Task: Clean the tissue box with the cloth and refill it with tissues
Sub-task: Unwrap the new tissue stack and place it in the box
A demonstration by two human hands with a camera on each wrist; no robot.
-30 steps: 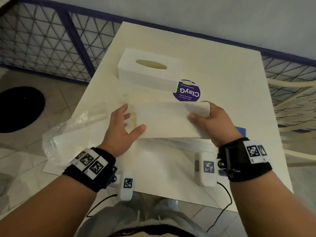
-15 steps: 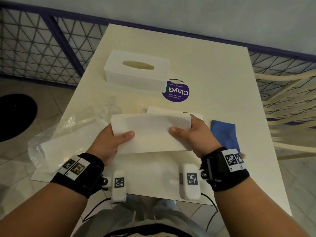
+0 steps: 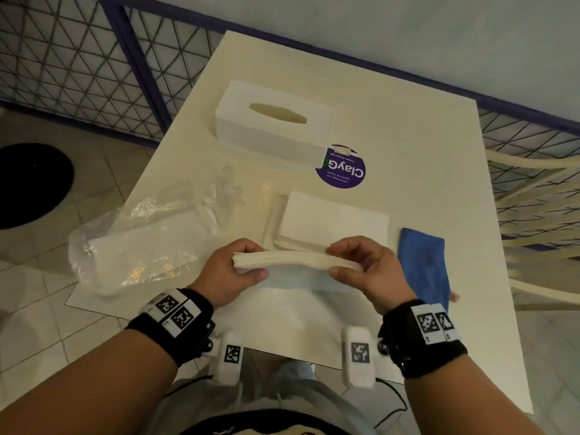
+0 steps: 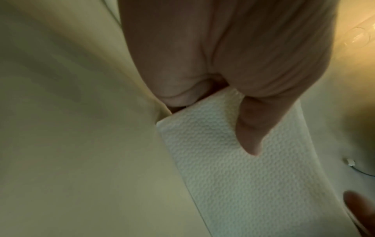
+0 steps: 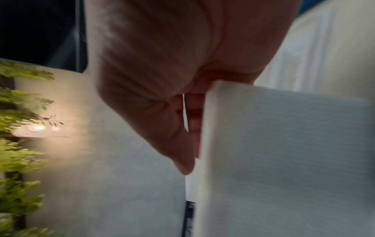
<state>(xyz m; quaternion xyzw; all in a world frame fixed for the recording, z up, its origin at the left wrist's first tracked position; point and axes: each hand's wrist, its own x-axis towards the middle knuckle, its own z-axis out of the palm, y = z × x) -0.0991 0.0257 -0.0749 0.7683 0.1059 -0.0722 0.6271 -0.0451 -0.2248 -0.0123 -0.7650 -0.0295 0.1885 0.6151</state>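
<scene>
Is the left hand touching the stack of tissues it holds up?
Touching. In the left wrist view, the left hand pinches the stack of tissues, thumb pressed flat on the top sheet.

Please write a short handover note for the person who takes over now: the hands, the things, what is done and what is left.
Left hand and right hand each pinch one end of a tissue stack, held edge-up above the table.
Tissue box stands at the far side, slot empty. More tissues lie behind the hands; blue cloth to their right; plastic wrapper on the left.
Left: put tissues in the box. Cleaning: cannot tell.
</scene>
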